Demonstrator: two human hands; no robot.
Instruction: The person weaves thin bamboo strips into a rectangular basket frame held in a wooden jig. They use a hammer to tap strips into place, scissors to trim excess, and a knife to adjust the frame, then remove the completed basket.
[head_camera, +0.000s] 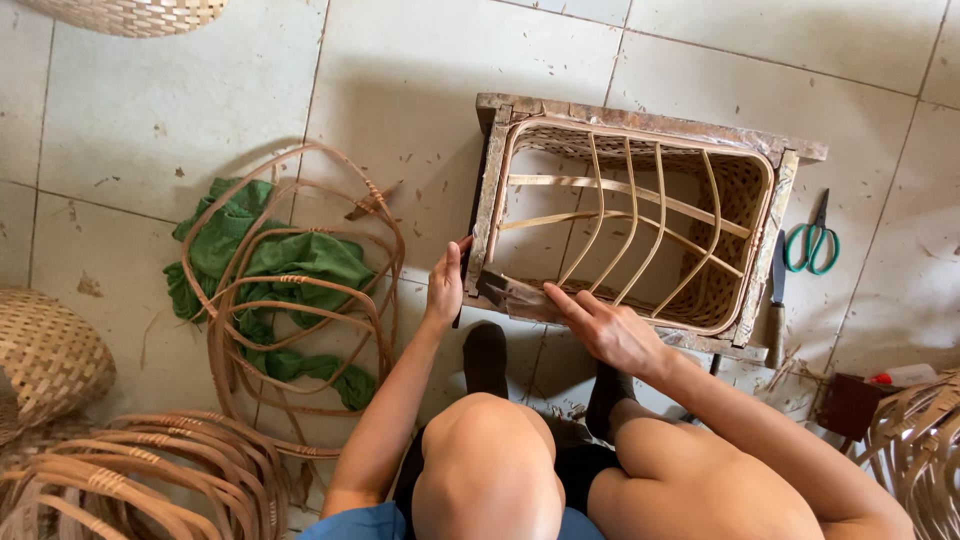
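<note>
Pale square floor tiles (400, 70), scuffed and littered with small shavings, carry everything. Near the middle of the floor, toward its far edge, stands the rectangular basket (640, 225): a frame of flat, worn wooden strips, tightly woven pale walls inside, and thin curved cane ribs crossing its open face in a loose grid. Left of it lies a tangle of bent rattan hoops (300, 300), smooth and brown, bound at points with wrapping, over a crumpled green cloth (300, 255). More bundled hoops (140, 470) sit at the near left corner, with a domed woven basket (45, 355) at the left edge and another (130, 12) at the far left corner.

The left hand (445, 285) rests flat against the basket's near left corner post, fingers straight and together, not closed round it. The right hand (610, 325) lies on the near rim, fingers extended along a dark flat piece (505, 290) there; whether it pinches that piece I cannot tell.

Right of the basket lie a knife (777, 300) with a wooden handle and green-handled scissors (812, 240).
</note>
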